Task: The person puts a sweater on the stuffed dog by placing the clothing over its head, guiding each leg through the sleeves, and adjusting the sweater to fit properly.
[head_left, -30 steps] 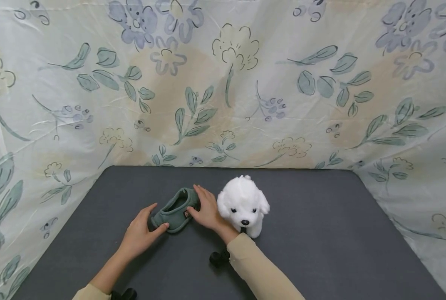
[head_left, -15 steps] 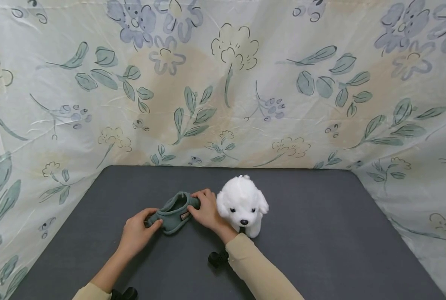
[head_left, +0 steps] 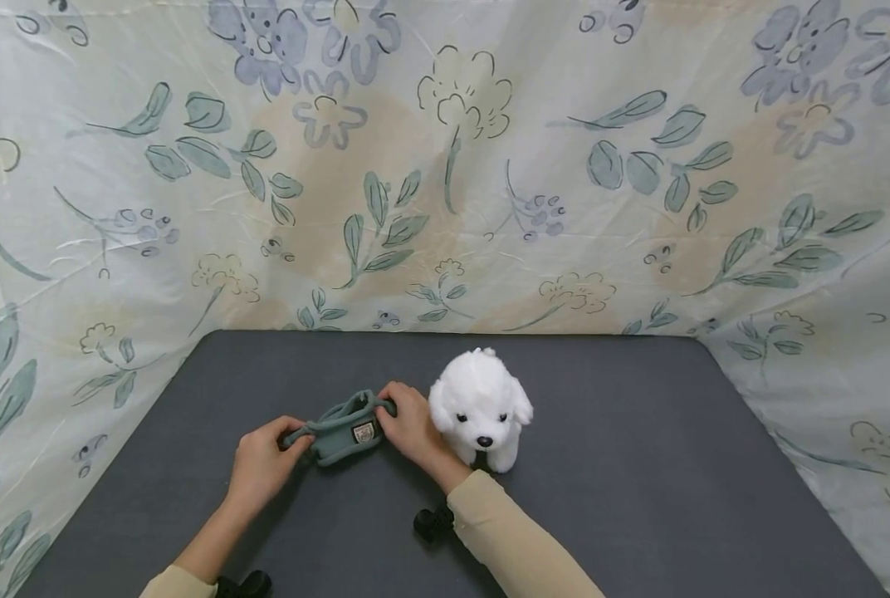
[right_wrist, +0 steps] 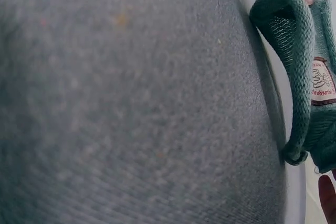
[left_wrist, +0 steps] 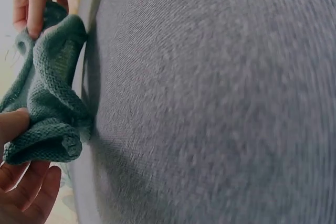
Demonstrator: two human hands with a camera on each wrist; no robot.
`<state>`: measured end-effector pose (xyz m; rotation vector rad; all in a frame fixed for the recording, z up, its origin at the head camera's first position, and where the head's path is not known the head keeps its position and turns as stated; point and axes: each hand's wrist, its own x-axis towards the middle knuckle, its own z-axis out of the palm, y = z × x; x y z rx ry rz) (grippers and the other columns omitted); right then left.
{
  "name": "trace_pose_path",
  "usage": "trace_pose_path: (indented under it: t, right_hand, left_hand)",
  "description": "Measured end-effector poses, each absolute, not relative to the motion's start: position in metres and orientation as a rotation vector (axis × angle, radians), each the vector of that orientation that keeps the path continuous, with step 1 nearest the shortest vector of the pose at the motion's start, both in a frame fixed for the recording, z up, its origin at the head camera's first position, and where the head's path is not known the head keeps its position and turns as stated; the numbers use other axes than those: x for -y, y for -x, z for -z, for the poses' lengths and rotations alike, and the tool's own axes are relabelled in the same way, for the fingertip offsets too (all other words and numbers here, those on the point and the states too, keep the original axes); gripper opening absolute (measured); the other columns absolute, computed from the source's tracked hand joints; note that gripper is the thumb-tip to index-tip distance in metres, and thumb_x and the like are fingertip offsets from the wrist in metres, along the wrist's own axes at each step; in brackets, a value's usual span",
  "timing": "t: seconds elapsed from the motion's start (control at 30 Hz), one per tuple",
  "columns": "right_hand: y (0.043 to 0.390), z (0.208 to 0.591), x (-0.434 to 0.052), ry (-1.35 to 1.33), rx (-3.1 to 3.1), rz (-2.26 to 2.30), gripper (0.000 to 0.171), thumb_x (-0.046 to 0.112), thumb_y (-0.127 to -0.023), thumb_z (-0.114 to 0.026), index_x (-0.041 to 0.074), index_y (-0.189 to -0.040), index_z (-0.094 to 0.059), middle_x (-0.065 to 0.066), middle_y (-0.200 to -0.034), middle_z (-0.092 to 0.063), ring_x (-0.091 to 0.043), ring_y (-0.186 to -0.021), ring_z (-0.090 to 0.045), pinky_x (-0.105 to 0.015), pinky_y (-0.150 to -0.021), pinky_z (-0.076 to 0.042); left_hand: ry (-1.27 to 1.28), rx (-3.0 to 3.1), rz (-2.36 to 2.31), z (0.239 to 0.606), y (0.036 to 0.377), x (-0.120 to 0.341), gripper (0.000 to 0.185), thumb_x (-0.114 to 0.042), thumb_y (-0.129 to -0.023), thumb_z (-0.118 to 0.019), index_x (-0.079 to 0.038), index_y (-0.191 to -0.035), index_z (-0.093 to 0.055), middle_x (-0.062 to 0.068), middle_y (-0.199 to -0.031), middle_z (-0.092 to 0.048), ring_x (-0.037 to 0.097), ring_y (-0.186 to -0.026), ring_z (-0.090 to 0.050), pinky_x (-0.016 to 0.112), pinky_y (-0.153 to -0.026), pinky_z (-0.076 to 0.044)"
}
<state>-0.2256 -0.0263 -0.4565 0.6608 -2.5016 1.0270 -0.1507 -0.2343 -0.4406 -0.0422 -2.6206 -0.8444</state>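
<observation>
A small green knit sweater [head_left: 340, 438] with rolled edges is held between both hands over the grey table. My left hand [head_left: 258, 465] pinches its left end, thumb on the near side. At the other end, my right hand [head_left: 411, 428] pinches the knit. A patch label [right_wrist: 321, 82] shows on the side facing me. In the left wrist view, the sweater [left_wrist: 52, 98] has an opening at the end near my left hand's fingers [left_wrist: 34, 187]. Close to the right of my right hand stands a white plush dog [head_left: 478, 399], facing me.
The grey table [head_left: 639, 465] spreads out around the hands. Behind it and along both sides hangs a floral cloth [head_left: 445, 166]. A black piece [head_left: 432, 525] sits under the right wrist, and another black piece [head_left: 252, 584] is by the left sleeve.
The sweater has been turned and pulled out lengthwise, so its label now faces me. My left hand has shifted slightly left and closed its pinch; the right hand has dropped slightly. The plush dog stays put.
</observation>
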Motion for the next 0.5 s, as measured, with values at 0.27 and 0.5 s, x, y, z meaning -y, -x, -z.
trace_pose_path:
  t: [0.27,0.5]
  right_hand:
    - [0.214,0.445,0.032,-0.65,2.503,-0.932,0.005,0.021,-0.084,-0.066,0.021,-0.089,-0.063,0.007,-0.09,-0.065,-0.01,-0.079,-0.06,-0.022,-0.067,-0.047]
    - [0.201,0.423,0.042,-0.651,2.487,-0.919,0.007,0.021,-0.086,-0.065,0.02,-0.093,-0.063,0.006,-0.092,-0.064,-0.01,-0.08,-0.06,-0.022,-0.067,-0.048]
  left_hand:
    - [0.039,2.639,0.81,0.43,0.146,0.244,0.012,-0.01,-0.076,-0.074,-0.007,-0.087,-0.069,0.004,-0.072,-0.065,0.007,-0.053,-0.052,0.022,-0.046,-0.04]
    - [0.055,2.589,0.774,0.413,0.143,0.256,0.012,-0.008,-0.076,-0.074,-0.005,-0.087,-0.069,0.005,-0.071,-0.065,0.004,-0.051,-0.049,0.021,-0.044,-0.039]
